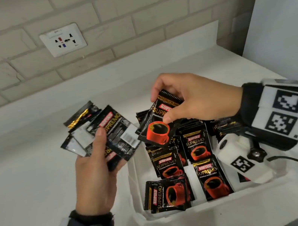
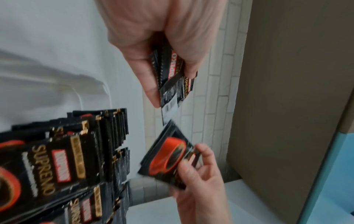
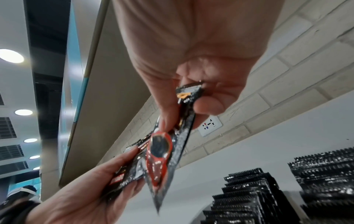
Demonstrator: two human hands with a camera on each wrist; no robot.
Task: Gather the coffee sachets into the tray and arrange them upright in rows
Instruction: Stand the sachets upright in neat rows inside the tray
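Head view shows my right hand (image 1: 187, 98) pinching one coffee sachet (image 1: 158, 125) by its upper part, thumb on the printed face and fingers behind, just above the tray (image 1: 210, 215). My left hand (image 1: 95, 165), beside the right one and off the tray's edge, grips a loose fan of sachets (image 1: 108, 135) between thumb and fingers, several showing their backs. Below my right hand more sachets stand in rows (image 1: 196, 144) inside the tray, while one lies flat (image 1: 167, 194) at the end nearest me. I judge these packets light, thin and limp, with a glossy film that could slip, so a pinch across the crimped top seam seems the safest hold, and each will probably need a neighbour to lean on to stay upright. Fronts read "KOPIKO" in a red box, then "SUPREMO" and "Premium Instant Coffee" over a red cup; the backs carry a barcode and fine print too small to read. Both wristbands bear black-and-white square markers.
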